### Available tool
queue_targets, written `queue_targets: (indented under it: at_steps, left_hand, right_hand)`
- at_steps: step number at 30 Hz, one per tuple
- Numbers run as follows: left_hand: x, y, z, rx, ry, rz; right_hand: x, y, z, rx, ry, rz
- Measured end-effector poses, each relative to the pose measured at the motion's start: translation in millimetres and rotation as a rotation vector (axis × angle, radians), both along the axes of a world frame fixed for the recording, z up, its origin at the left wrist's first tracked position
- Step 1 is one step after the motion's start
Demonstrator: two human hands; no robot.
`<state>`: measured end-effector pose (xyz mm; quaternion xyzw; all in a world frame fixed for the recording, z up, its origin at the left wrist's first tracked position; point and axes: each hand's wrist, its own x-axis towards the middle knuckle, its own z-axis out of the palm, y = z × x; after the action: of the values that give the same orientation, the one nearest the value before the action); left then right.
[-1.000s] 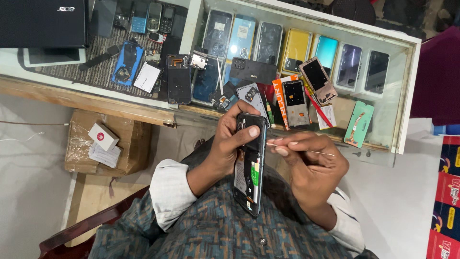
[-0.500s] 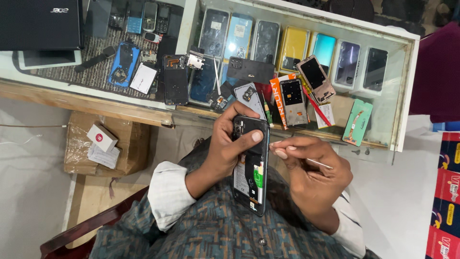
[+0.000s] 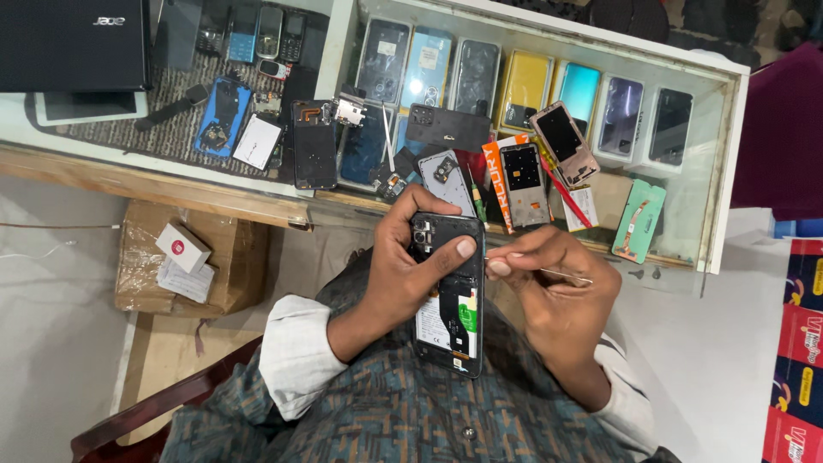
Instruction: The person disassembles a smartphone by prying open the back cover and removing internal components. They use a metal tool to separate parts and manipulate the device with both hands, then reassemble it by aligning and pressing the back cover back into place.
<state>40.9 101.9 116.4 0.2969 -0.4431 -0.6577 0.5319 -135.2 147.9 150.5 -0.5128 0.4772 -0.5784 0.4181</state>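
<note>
Phone: open-backed phone held upright over the lap, insides facing up, battery and green label showing in the lower half.
Left hand: left hand wraps the phone from the left, fingers curled behind, thumb pressed flat across the upper part just below the camera block. Firm hold on the phone.
Right hand: right hand sits just right of the phone, thumb and forefinger pinched tight on thin tweezers; the tips point left and reach the phone's right edge.
Counter: glass case ahead, rows of phone backs under the glass in grey, yellow, teal and black.
Loose parts: black back cover, blue frame, pink frame and green flex strip lie on the top.
Far left: laptop closed on the counter; cardboard box below, on the floor side.
</note>
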Motion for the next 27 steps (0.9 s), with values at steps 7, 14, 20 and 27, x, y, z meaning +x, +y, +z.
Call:
queue_targets:
  at_steps: [7, 14, 20, 27]
  left_hand:
    - [-1.3, -3.2, 0.1, 0.029, -0.002, 0.006]
    - [-4.7, -5.3, -2.7, 0.094, 0.089, 0.002]
    - [-5.8, -6.8, -6.5, 0.129, 0.153, -0.008]
    - [-5.2, -7.3, -8.7, 0.172, 0.205, -0.009]
  right_hand:
    - [-2.0, -2.8, -3.3, 0.034, -0.055, -0.031]
    - [1.3, 1.9, -2.2, -0.033, -0.146, -0.052]
    - [7.4, 2.8, -8.0, -0.143, -0.042, -0.086]
    - [9.4, 0.1, -7.2, -0.119, -0.063, -0.085]
